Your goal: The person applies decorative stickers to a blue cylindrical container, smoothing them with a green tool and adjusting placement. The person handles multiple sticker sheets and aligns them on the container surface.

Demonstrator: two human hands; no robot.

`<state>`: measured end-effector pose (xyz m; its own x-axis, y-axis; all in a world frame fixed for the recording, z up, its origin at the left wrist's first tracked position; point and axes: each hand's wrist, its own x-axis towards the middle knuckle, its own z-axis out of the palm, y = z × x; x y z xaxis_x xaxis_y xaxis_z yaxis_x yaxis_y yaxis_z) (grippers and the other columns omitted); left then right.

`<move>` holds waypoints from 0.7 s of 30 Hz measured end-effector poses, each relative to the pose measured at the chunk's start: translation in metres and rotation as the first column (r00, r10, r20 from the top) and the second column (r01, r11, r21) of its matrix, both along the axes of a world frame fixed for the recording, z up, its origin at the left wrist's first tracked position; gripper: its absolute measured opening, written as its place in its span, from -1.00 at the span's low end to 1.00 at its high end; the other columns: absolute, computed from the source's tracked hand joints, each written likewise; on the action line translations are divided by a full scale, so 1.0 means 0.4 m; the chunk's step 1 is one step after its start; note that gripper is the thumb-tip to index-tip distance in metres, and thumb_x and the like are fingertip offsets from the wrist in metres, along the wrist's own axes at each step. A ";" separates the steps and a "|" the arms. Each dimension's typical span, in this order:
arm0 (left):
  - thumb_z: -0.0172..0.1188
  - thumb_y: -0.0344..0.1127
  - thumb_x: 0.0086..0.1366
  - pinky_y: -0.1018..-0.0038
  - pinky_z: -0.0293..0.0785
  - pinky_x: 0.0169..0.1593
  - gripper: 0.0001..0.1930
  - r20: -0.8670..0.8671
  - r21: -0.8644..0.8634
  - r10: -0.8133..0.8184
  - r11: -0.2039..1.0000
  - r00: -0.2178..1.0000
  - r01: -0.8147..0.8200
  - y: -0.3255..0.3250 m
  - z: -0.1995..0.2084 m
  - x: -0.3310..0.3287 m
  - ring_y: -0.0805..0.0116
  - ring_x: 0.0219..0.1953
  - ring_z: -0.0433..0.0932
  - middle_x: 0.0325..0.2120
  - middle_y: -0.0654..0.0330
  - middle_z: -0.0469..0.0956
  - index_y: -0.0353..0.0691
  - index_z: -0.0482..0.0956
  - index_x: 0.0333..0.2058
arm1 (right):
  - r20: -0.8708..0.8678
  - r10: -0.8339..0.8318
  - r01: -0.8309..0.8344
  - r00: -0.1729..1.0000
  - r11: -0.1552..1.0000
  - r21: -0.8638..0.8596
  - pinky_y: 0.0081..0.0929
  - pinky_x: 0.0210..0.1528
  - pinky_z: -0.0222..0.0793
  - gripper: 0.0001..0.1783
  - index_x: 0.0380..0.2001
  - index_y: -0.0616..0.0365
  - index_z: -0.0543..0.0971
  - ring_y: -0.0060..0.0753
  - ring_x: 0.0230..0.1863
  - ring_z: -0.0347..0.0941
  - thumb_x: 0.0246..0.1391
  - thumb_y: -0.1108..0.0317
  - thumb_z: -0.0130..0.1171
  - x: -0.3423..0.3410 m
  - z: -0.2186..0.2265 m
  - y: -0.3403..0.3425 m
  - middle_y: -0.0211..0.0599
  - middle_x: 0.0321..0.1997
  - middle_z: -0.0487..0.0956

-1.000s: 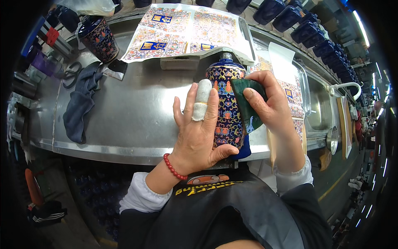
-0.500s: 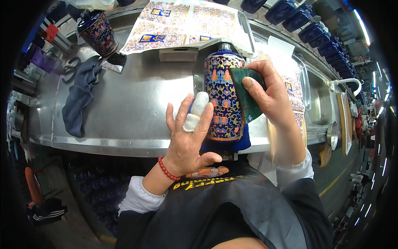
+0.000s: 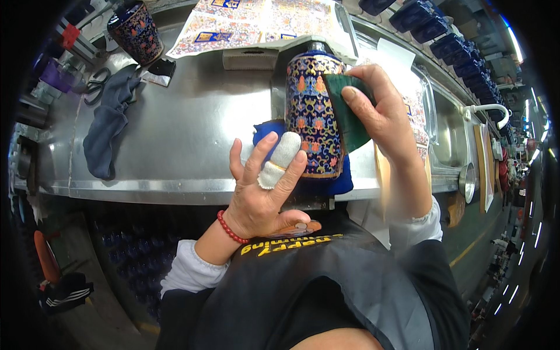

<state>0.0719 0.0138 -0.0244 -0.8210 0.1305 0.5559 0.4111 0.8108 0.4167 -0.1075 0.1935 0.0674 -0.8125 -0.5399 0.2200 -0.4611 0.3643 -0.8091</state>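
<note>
A dark blue bottle (image 3: 313,116) with a colourful floral pattern stands or lies on a blue cloth (image 3: 335,182) at the metal table's front edge; which, I cannot tell. My right hand (image 3: 382,111) grips a flat green scraper (image 3: 349,116) between thumb and fingers, its straight edge against the bottle's right side. Left of the bottle's lower end, my left hand (image 3: 262,189) is open with fingers spread, holding nothing. A white wrap (image 3: 287,150) covers one of its fingers, and whether a fingertip touches the bottle is unclear.
Printed floral sheets (image 3: 262,23) lie beyond the bottle, above a small box (image 3: 251,59). At left are a grey-blue cloth (image 3: 108,128), scissors (image 3: 96,84) and another patterned bottle (image 3: 137,35). A sink (image 3: 448,137) is at right, with rows of blue bottles (image 3: 449,46) behind.
The whole view has shifted, so the table sits higher. My left hand has drawn back toward me along the bottle, exposing more blue cloth. The scraper remains in my right hand against the bottle.
</note>
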 end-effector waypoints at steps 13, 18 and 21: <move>-0.19 0.42 0.40 -0.14 -0.28 0.47 -0.21 -0.062 0.031 -0.059 0.998 0.996 0.061 0.004 -0.009 0.023 -0.01 0.34 0.27 0.10 0.00 0.55 -0.21 0.60 0.11 | 0.064 0.047 -0.047 0.997 0.999 0.002 -0.63 -0.04 0.42 -0.68 0.00 0.23 0.46 -0.64 -0.11 0.45 0.33 0.26 0.18 -0.006 -0.009 0.010 -0.36 -0.15 0.55; -0.05 0.33 0.39 -0.09 -0.21 0.46 -0.42 -0.136 0.086 -0.097 0.990 0.986 0.109 0.003 -0.001 0.048 0.28 0.25 0.36 -0.01 0.24 0.64 0.07 0.67 0.05 | 0.041 0.044 -0.045 0.998 0.998 0.032 -0.63 -0.04 0.42 -0.69 0.00 0.22 0.45 -0.65 -0.11 0.45 0.33 0.27 0.18 -0.007 -0.009 0.009 -0.37 -0.15 0.56; 0.00 0.30 0.38 -0.07 -0.15 0.44 -0.42 -0.193 0.181 -0.058 0.979 0.979 0.094 0.001 -0.001 0.046 0.20 0.18 0.38 -0.09 0.20 0.68 -0.01 0.67 0.04 | 0.049 0.051 -0.052 0.997 0.999 0.007 -0.63 -0.05 0.42 -0.70 0.00 0.22 0.46 -0.66 -0.12 0.45 0.34 0.27 0.17 -0.008 -0.011 0.009 -0.37 -0.15 0.56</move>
